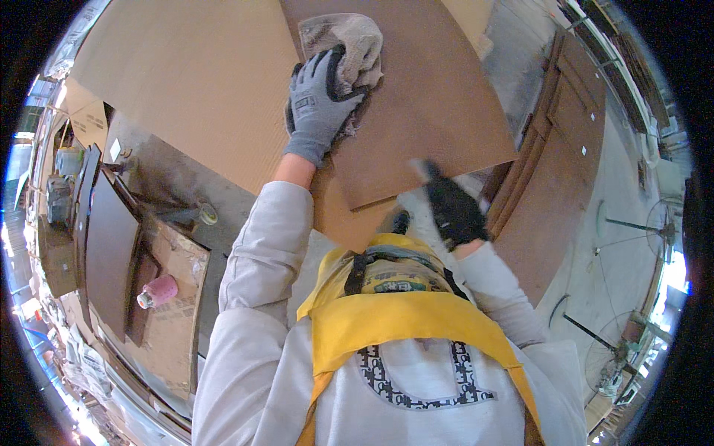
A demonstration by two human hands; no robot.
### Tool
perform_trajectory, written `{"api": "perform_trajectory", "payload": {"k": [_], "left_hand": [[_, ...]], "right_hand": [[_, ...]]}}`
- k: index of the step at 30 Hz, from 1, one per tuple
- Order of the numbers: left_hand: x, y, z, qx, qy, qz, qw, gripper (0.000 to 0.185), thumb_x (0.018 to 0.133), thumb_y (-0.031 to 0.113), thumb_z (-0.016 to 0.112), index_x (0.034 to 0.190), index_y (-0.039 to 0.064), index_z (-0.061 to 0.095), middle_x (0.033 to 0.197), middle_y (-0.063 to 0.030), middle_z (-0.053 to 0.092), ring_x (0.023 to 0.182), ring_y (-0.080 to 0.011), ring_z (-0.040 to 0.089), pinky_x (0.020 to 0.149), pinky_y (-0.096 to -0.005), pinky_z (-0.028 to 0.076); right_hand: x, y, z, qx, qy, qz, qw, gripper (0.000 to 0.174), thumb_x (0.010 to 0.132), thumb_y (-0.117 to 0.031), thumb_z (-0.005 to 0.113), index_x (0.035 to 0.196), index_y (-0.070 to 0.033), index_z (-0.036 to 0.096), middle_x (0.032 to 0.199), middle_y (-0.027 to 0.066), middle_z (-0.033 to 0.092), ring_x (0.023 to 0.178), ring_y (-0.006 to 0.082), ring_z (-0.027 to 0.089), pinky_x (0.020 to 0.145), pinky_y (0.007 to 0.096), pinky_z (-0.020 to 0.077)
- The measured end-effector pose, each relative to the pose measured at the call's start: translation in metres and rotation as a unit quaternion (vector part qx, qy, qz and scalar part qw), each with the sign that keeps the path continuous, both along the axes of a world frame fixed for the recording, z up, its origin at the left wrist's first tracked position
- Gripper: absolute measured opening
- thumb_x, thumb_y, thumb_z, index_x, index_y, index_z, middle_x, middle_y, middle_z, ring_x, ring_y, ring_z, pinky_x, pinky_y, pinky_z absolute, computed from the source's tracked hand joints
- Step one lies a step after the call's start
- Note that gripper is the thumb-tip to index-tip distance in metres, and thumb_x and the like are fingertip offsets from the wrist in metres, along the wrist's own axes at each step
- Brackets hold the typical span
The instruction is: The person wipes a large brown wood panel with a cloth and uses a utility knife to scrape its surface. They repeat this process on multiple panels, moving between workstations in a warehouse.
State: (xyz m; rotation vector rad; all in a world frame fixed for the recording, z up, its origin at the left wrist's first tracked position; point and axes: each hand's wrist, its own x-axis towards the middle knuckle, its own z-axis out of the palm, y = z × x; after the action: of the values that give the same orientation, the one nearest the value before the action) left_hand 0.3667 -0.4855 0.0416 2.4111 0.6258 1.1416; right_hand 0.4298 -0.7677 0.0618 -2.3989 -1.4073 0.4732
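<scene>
My left hand (319,103), in a grey knit glove with dark coated fingers, grips a crumpled beige cloth (357,53). The cloth rests on a flat brown panel (424,111), close to its left edge. Corrugated cardboard (195,89) spreads out under and left of the panel. My right hand (454,209) wears a black-coated glove and is blurred by motion near the panel's close right corner. Whether its fingers hold anything is unclear. A yellow apron (413,320) covers my front.
Long brown panels or door parts (558,145) lie along the right side. On the left, dark boards (109,245) lean beside a cardboard-topped stack (178,318), with a pink bottle (159,291) on it. Fans (619,348) stand at the far right.
</scene>
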Motion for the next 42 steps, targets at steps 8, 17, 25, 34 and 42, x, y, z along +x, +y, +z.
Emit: {"api": "perform_trajectory", "payload": {"k": [8,17,25,34,42], "left_hand": [[0.0,0.008,-0.006,0.007,-0.014,-0.025,1.0,0.074,0.062,0.033,0.079,0.126,0.011,0.051,0.124,-0.0135,0.054,0.115,-0.032,0.049,0.1,-0.0439,0.034],[-0.015,0.001,-0.002,-0.003,-0.016,-0.089,0.996,0.076,0.062,0.032,0.079,0.128,0.009,0.049,0.126,-0.0155,0.052,0.117,-0.0337,0.047,0.103,-0.0455,0.033],[-0.112,-0.109,0.007,-0.039,0.033,-0.277,0.959,0.065,0.066,0.024,0.072,0.125,0.008,0.05,0.126,-0.0157,0.05,0.118,-0.0363,0.046,0.102,-0.0495,0.033],[-0.198,-0.131,-0.001,-0.219,0.115,-0.356,0.901,0.062,0.067,0.024,0.074,0.123,0.008,0.052,0.119,-0.0117,0.055,0.11,-0.0319,0.053,0.095,-0.0414,0.041],[-0.284,-0.072,0.042,-0.57,0.075,-0.192,0.795,0.063,0.067,0.013,0.076,0.122,-0.003,0.052,0.118,-0.0116,0.058,0.108,-0.0181,0.054,0.095,-0.033,0.042]], "right_hand": [[-0.076,0.043,0.016,-0.116,0.042,0.141,0.982,0.051,0.089,-0.019,0.045,0.139,-0.022,0.036,0.097,0.0161,0.061,0.08,0.0325,0.063,0.065,0.0441,0.051],[-0.083,0.03,0.021,-0.09,0.034,0.244,0.965,0.05,0.089,-0.02,0.047,0.138,-0.022,0.039,0.111,0.0137,0.061,0.086,0.0307,0.064,0.068,0.0403,0.0527],[-0.029,-0.012,0.051,0.053,0.044,-0.148,0.987,0.026,0.08,-0.021,0.068,0.098,-0.004,0.06,0.092,0.0151,0.062,0.081,0.032,0.06,0.069,0.0411,0.0468],[-0.018,0.042,0.049,0.036,-0.002,0.183,0.982,0.024,0.084,-0.017,0.062,0.103,-0.003,0.059,0.091,0.0155,0.06,0.085,0.0338,0.059,0.072,0.039,0.0481],[0.004,0.116,0.047,0.082,-0.238,0.364,0.897,0.026,0.086,-0.022,0.05,0.108,-0.016,0.061,0.091,0.0128,0.062,0.079,0.0303,0.062,0.061,0.0413,0.0503]]}}
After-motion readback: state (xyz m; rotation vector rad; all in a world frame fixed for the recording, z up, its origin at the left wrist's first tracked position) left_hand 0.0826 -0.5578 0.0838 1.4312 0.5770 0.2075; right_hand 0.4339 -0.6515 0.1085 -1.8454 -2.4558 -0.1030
